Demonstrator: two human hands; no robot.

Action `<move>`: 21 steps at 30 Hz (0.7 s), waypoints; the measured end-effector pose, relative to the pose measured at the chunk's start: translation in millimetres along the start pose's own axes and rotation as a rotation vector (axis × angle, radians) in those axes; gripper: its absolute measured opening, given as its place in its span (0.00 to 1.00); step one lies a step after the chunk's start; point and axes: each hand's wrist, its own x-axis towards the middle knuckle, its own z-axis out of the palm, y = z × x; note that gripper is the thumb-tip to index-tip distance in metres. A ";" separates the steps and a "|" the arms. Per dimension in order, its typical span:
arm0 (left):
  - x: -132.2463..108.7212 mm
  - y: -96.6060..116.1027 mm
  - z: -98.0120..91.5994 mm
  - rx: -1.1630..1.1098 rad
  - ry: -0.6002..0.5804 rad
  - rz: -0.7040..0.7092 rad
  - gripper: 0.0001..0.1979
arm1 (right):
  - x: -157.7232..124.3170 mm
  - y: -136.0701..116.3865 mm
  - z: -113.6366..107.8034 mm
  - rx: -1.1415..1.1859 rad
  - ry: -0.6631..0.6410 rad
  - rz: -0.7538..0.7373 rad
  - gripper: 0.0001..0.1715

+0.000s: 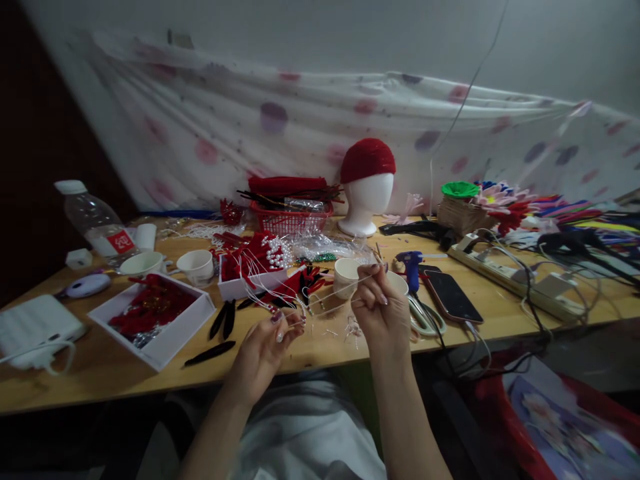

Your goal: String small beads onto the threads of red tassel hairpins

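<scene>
A thin pale thread (331, 307) runs between my two hands over the front edge of the wooden table. My left hand (263, 353) pinches one end near a few small beads; just behind it lie white cords with reddish ends (260, 283). Higher and to the right, my right hand (379, 308) is closed on the other end, its fingertips pressed together. Short thread scraps (354, 327) lie on the table between the hands. Behind them stand paper cups (346, 277), and a white box (235, 287) holds red pieces and pearl-like beads.
At left are an open white box (170, 340) of red pieces, black leaf-like pieces (210, 353) and a plastic bottle (97, 220). A foam head (369, 200) and red basket (293, 220) stand behind. To the right: blue glue gun (412, 267), scissors (425, 320), phone (454, 295), power strip (520, 283).
</scene>
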 end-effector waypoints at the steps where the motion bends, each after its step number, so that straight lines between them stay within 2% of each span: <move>1: -1.5 -0.2 -0.6 0.014 0.010 -0.013 0.20 | -0.8 -0.4 0.2 0.009 0.004 -0.003 0.14; 4: -5.3 -2.2 -0.9 0.111 0.019 -0.062 0.23 | -3.5 0.5 3.1 0.027 0.013 -0.014 0.15; 7: -9.0 -5.8 -1.8 0.251 -0.027 -0.177 0.27 | -6.0 2.5 7.4 0.026 0.019 -0.026 0.15; 9: -12.1 -7.5 -2.6 0.317 -0.050 -0.241 0.25 | -7.8 3.8 10.0 0.009 0.015 -0.024 0.15; 11: -15.3 -7.3 -3.4 0.324 -0.020 -0.238 0.17 | -9.6 5.1 11.9 -0.022 0.005 -0.012 0.14; 12: -16.6 -6.5 -3.7 0.316 0.009 -0.216 0.17 | -10.6 5.8 12.8 -0.039 0.001 -0.005 0.13; 13: -17.5 -5.2 -4.2 0.314 0.046 -0.180 0.22 | -11.6 6.7 13.6 -0.061 -0.003 0.000 0.13; 14: -17.9 -3.5 -4.8 0.332 0.090 -0.120 0.27 | -12.5 7.8 14.5 -0.088 -0.006 0.000 0.13; 16: -17.0 1.1 -6.6 0.470 0.198 0.077 0.31 | -14.6 10.5 16.3 -0.159 -0.017 -0.019 0.13; 19: -13.4 11.4 -8.8 0.849 0.404 0.510 0.27 | -17.7 15.4 18.4 -0.286 -0.058 -0.060 0.13; 21: -11.1 19.9 -7.2 1.019 0.517 0.765 0.23 | -19.4 19.1 18.5 -0.357 -0.103 -0.067 0.13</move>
